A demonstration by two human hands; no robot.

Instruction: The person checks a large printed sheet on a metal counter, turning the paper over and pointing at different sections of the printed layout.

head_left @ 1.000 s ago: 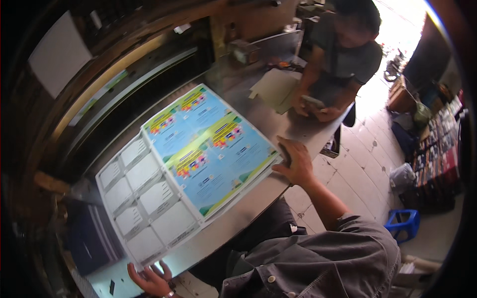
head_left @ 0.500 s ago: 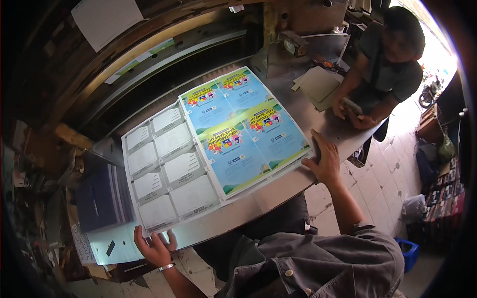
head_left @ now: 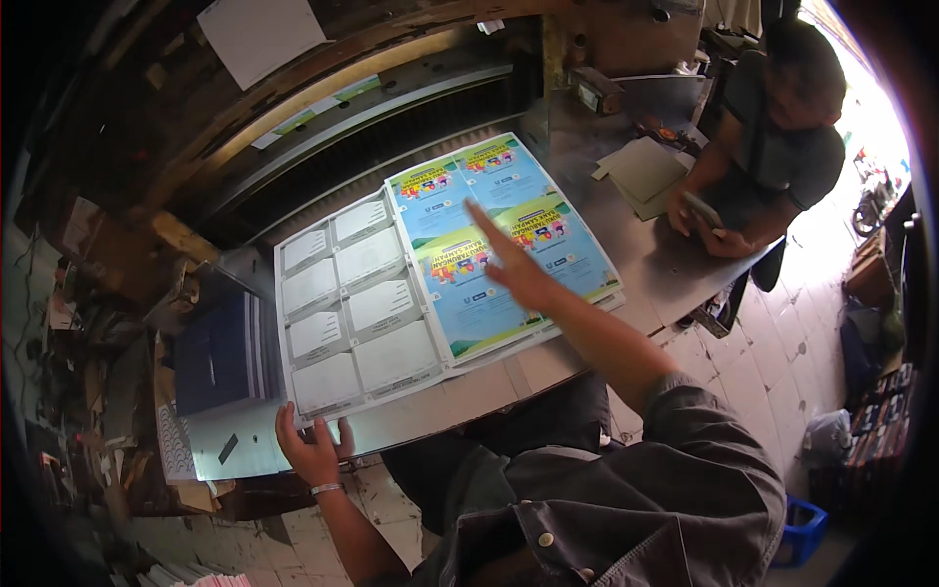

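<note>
A stack of large printed sheets (head_left: 489,318) with four blue, yellow and green panels lies on a metal table. Left of it, and partly under its edge, is a grey-and-white sheet (head_left: 396,352) printed with blank boxes. My right hand (head_left: 511,269) is over the coloured stack, fingers stretched toward its far side and slightly blurred; whether it touches the paper I cannot tell. My left hand (head_left: 311,452) is at the near left corner of the grey sheet, fingers apart at the table's edge. Neither hand holds anything.
Dark blue stacked boards or books (head_left: 220,357) stand left of the sheets. At the right end of the metal table (head_left: 641,279), a person (head_left: 782,147) sits with a phone-like object, beside brown card pieces (head_left: 646,176). A blue plastic crate (head_left: 804,533) is on the tiled floor.
My right hand has left the stack's right edge and swung left over the coloured panels. My left hand stays by the grey sheet's corner. The whole view has shifted slightly.
</note>
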